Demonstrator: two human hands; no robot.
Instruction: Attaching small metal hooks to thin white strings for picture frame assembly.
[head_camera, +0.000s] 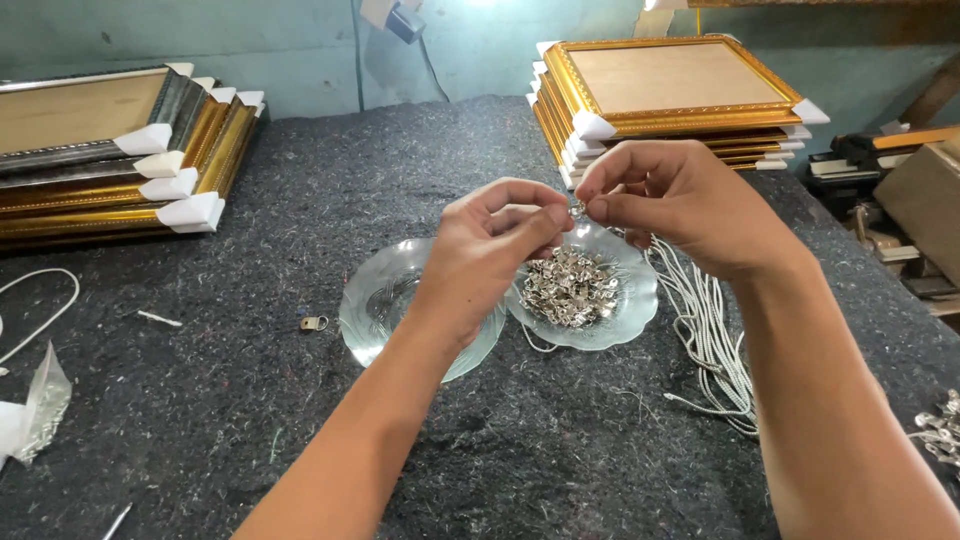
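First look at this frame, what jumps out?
Dead centre, the left hand and right hand meet fingertip to fingertip, pinching a tiny metal piece above a glass dish piled with small silver hangers. Stacks of gold picture frames sit at the back right and far left of the grey felt table, and a bundle of white cords lies right of the dish.

Bright lamp glare at top centre, soft shadows, sharp focus
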